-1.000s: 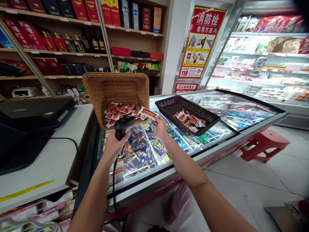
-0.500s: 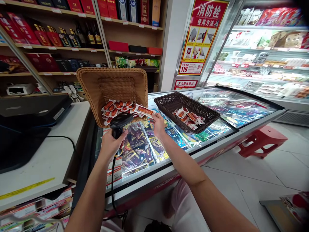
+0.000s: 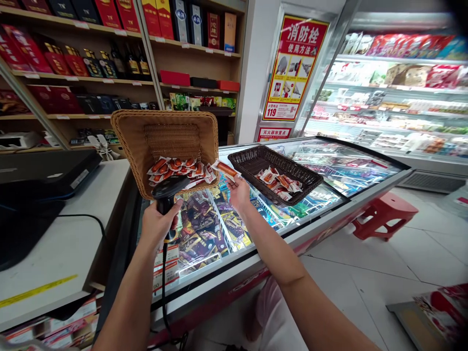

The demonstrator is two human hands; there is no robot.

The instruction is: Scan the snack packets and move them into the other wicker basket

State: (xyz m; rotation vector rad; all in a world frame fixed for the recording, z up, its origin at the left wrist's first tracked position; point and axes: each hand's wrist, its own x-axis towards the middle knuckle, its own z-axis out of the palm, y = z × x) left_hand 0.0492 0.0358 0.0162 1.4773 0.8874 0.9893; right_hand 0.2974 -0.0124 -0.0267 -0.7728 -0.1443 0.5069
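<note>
My left hand [image 3: 158, 222] is closed around the grip of a black barcode scanner [image 3: 168, 189], whose cord hangs down over the freezer edge. Between the fingertips of my right hand [image 3: 239, 191] is a packaged sausage [image 3: 225, 169], raised in the gap between two baskets. On the left a tan wicker basket [image 3: 126, 141], tilted toward me, holds several wrapped sausages [image 3: 179, 168] along its lower side. To the right lies a dark brown basket [image 3: 307, 176] with a smaller pile of wrapped sausages [image 3: 280, 181] in it. The scanner hides part of the tan basket's front rim.
Both baskets rest on a glass-topped freezer [image 3: 204, 253] full of packaged goods. A white counter [image 3: 95, 214] with black equipment [image 3: 44, 178] stands at left. A red stool [image 3: 385, 214] is on the floor at right. Shelves of boxes and bottles line the back.
The packaged sausage has moved away from the tan basket's pile, toward the gap between the baskets. My left hand still holds the scanner. The whole view has shifted slightly.
</note>
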